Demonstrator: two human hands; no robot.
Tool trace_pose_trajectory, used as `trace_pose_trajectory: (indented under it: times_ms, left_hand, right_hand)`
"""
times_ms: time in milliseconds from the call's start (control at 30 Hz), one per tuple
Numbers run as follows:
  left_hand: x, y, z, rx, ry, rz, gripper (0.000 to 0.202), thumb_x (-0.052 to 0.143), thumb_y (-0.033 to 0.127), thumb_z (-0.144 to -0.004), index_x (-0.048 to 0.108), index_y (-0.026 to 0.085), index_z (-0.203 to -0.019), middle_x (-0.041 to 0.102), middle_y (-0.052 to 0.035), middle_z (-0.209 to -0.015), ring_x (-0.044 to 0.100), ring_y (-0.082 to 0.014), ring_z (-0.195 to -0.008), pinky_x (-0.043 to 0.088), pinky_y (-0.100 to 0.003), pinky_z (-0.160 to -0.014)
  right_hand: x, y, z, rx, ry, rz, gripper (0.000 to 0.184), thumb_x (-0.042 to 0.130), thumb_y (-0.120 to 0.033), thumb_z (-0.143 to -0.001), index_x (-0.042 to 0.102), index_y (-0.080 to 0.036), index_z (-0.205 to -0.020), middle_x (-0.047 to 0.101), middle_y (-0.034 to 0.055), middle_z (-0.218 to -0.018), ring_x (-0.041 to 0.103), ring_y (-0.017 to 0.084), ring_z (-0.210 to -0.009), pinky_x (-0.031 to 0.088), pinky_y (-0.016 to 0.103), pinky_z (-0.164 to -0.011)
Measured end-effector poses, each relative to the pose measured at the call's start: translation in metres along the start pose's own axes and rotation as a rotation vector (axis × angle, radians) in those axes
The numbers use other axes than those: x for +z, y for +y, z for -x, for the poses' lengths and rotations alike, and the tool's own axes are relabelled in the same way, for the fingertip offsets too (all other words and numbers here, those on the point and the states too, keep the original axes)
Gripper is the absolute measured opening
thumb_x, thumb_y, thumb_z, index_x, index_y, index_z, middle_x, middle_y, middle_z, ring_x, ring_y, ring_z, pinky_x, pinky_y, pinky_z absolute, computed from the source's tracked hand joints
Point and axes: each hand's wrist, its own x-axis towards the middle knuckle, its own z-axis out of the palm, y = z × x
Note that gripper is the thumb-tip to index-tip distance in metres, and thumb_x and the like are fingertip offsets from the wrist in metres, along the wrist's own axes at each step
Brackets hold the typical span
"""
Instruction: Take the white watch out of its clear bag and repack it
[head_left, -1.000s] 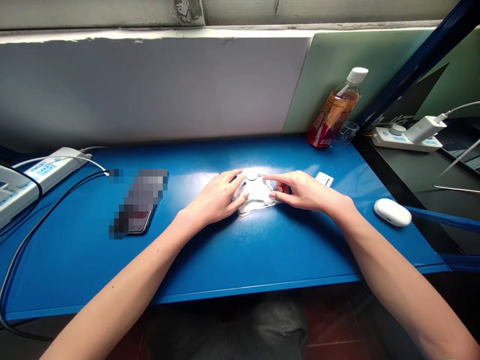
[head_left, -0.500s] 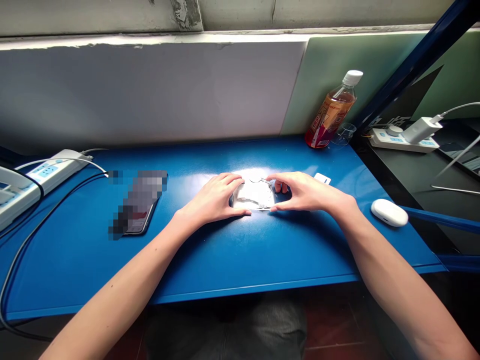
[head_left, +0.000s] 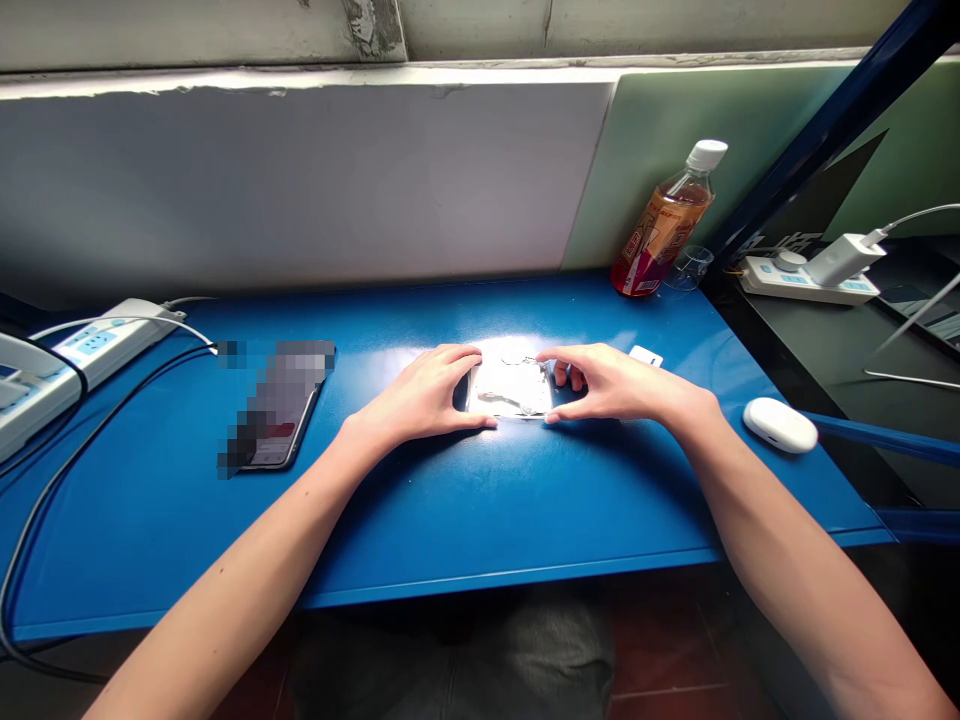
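Note:
A flat, silvery rectangular block, by its look a hard drive [head_left: 511, 386], lies on the blue table in strong glare that washes out its surface detail. A curved arm shape and part of a round outline show on its face. My left hand [head_left: 429, 397] grips its left end, with the thumb at the near edge and the fingers at the far edge. At the right end, my right hand [head_left: 598, 382] holds it between thumb and index finger, the other fingers curled in. A small white card [head_left: 646, 356] lies behind my right wrist, partly hidden.
A phone [head_left: 283, 420], partly blurred out, lies left on the blue table [head_left: 480, 530]. White power strips [head_left: 97, 340] and black cables are at far left. A drink bottle [head_left: 666, 230] and a clear cup [head_left: 688, 268] stand back right; a white earbud case [head_left: 780, 426] lies right.
My thumbs have shifted slightly apart along the near edge, and the right hand has moved a touch to the right. The hard drive stays between both hands.

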Motion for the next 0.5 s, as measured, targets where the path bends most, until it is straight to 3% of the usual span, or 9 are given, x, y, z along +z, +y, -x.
trace_pose_trajectory:
  times_ms: [233, 400, 500]
  left_hand:
    - [-0.0021, 0.0027, -0.0009, -0.014, -0.014, -0.034, 0.085, 0.065, 0.074, -0.076, 0.055, 0.014, -0.136, 0.052, -0.0183, -0.145, 0.049, -0.0356, -0.133, 0.040, -0.047, -0.111]
    - [0.0008, 0.0049, -0.0016, -0.010, -0.002, -0.062, 0.083, 0.067, 0.072, -0.076, 0.056, 0.012, -0.132, 0.053, -0.0198, -0.143, 0.049, -0.0359, -0.133, 0.040, -0.047, -0.110]
    - [0.0017, 0.0052, -0.0008, 0.000, 0.007, -0.062, 0.083, 0.067, 0.072, -0.077, 0.056, 0.011, -0.132, 0.053, -0.0197, -0.143, 0.049, -0.0357, -0.133, 0.040, -0.046, -0.110]
  right_hand:
    - [-0.0004, -0.0010, 0.0003, -0.002, -0.012, 0.023, 0.077, 0.072, -0.057, -0.076, 0.052, -0.016, -0.139, 0.067, 0.0085, -0.101, 0.063, 0.026, -0.088, 0.049, 0.036, -0.076]
    - [0.0017, -0.0040, 0.0040, -0.057, 0.109, 0.093, 0.072, 0.075, -0.050, -0.074, 0.056, -0.018, -0.135, 0.054, 0.0156, -0.137, 0.056, 0.034, -0.121, 0.048, 0.043, -0.099]
    - [0.0034, -0.0056, 0.0042, -0.110, 0.112, 0.101, 0.067, 0.074, -0.047, -0.077, 0.057, -0.017, -0.134, 0.051, 0.0151, -0.143, 0.053, 0.034, -0.127, 0.046, 0.045, -0.105]
